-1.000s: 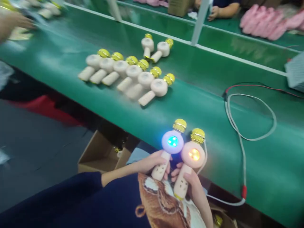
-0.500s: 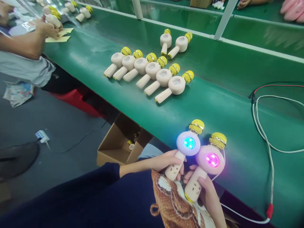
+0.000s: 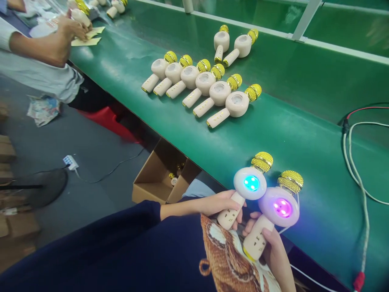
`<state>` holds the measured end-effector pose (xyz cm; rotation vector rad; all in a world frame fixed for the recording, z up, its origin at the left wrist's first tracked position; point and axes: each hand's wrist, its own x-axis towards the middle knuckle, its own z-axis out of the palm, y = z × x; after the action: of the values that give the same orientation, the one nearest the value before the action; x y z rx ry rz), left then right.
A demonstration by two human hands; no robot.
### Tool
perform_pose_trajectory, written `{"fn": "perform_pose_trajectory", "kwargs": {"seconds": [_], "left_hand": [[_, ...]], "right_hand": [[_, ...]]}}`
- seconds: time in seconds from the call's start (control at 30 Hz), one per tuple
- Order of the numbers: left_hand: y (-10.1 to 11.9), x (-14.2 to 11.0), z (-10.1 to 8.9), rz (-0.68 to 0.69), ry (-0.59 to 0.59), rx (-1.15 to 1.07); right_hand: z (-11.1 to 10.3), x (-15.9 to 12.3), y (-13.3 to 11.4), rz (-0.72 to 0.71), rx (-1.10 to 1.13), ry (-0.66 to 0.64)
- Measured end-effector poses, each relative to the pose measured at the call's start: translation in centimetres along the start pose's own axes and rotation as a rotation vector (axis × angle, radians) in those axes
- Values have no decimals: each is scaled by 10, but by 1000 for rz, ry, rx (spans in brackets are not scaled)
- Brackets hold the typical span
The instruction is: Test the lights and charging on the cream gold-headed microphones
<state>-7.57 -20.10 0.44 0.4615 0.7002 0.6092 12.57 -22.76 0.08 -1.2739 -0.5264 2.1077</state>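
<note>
My left hand (image 3: pixel 223 202) is wrapped round the handle of a cream microphone (image 3: pixel 249 183) with a gold mesh head; its round middle glows blue. In my right hand (image 3: pixel 275 245) is a second microphone (image 3: pixel 278 206) of the same kind, its light shining purple-pink. The two round bodies sit side by side and appear to touch. A white cable (image 3: pixel 298 200) shows beside the right microphone. Both are tilted, heads away from me, over the near table edge. Beyond them a slanting row of several unlit microphones (image 3: pixel 219 93) lies on the green table (image 3: pixel 288 138).
Two more microphones (image 3: pixel 243 46) lie behind the row. A cardboard box (image 3: pixel 152 190) with microphones inside stands below the table edge. Cables (image 3: pixel 360 182) run along the right. At far left a co-worker's hand (image 3: pixel 73 30) holds a microphone. A power strip (image 3: pixel 70 162) lies on the floor.
The whole view has shifted, so most things sit further right in the picture. The right microphone's light has turned from pink towards purple. Both hands keep their hold.
</note>
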Motion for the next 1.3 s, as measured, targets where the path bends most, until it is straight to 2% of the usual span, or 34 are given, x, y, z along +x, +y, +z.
{"fn": "perform_pose_trajectory", "kwargs": {"seconds": [0.17, 0.3, 0.5, 0.63, 0.83, 1.0, 1.13, 1.23, 1.3], "left_hand": [[-7, 4, -5, 16, -32, -43], [-11, 7, -6, 18, -30, -105], [-14, 8, -7, 42, -90, -165], [-12, 5, -8, 36, -93, -163], [-8, 0, -8, -82, -99, -199], [-8, -1, -8, -78, -145, -179], [-11, 0, -9, -64, -137, -182], [-11, 1, -9, -65, -117, -205], [-5, -1, -7, -101, -163, -259]], "right_hand": [[4, -2, -2, -8, 1, 12], [-1, 0, 1, 9, -20, 22], [-7, 3, 10, 21, -19, 35], [1, -4, 9, 59, 55, 65], [15, -18, 4, 98, 99, 163], [15, -19, 2, 93, 47, 150], [14, -17, 2, 61, 49, 83], [13, -18, -3, 70, 99, 31], [13, -20, -12, 119, 174, -8]]}}
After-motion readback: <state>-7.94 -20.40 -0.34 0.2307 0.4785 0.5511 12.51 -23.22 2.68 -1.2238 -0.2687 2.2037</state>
